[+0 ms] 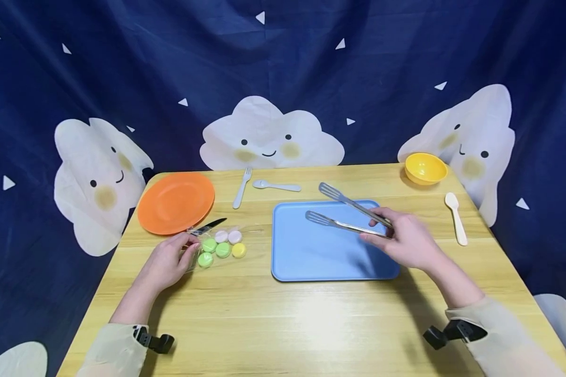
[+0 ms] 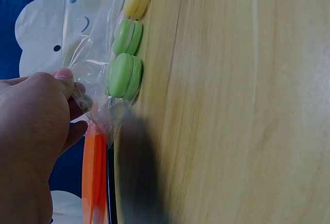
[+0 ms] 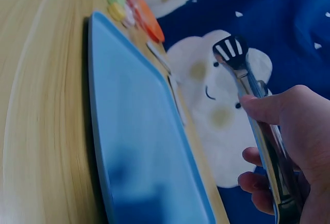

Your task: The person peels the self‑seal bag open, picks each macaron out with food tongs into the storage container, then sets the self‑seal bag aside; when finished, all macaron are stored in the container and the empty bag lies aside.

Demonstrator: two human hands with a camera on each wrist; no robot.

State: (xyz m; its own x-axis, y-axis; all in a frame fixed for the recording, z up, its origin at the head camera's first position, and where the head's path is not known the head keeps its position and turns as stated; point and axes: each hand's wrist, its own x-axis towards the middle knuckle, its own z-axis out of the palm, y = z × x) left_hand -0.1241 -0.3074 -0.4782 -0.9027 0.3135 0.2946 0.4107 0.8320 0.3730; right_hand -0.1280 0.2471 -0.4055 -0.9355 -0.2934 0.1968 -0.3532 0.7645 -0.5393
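Note:
My left hand (image 1: 172, 259) pinches the edge of a clear plastic bag (image 2: 90, 53) on the table's left side. Inside the bag lie several macarons (image 1: 222, 250), green, yellow and pale lilac. A dark-bladed knife (image 1: 212, 225) lies just behind the bag, its handle partly hidden. My right hand (image 1: 407, 238) holds a pair of metal tongs (image 1: 341, 225) with slotted ends, raised above the right part of a blue tray (image 1: 292, 262). The arms of the tongs are spread, with nothing between them. Their slotted tip also shows in the right wrist view.
Behind the bag sits an orange plate (image 1: 176, 203). A grey fork (image 1: 242, 188) and a grey spoon (image 1: 276, 185) lie near the back edge. At the back right stands a yellow bowl (image 1: 426, 168), with a cream spoon (image 1: 456, 219) in front of it.

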